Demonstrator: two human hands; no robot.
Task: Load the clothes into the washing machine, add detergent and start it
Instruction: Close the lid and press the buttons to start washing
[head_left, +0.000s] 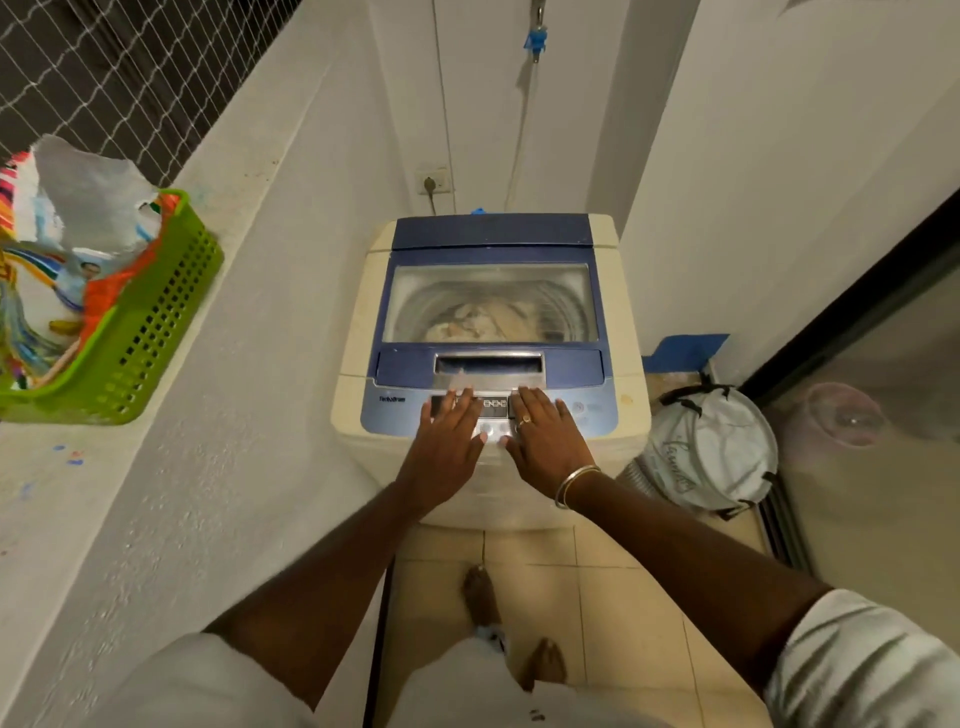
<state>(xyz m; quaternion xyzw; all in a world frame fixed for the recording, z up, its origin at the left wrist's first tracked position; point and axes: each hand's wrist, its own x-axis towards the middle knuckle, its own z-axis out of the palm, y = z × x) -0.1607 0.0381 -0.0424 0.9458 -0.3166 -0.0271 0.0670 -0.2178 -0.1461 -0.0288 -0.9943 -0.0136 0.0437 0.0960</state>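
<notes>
Tiled nook: green basket (156, 332) on ledge (104, 467), hamper (711, 447) beside washing machine (358, 322); left hand (447, 441), right hand (545, 441) flat on panel (395, 415), empty.

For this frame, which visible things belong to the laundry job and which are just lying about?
Job: washing machine, clothes behind its closed lid, control panel, left hand and right hand resting on it.
Lying about: green basket of packets, white laundry bag, netting.

A ledge wall (249, 312) and hamper (711, 452) hem the washing machine (358, 312).
</notes>
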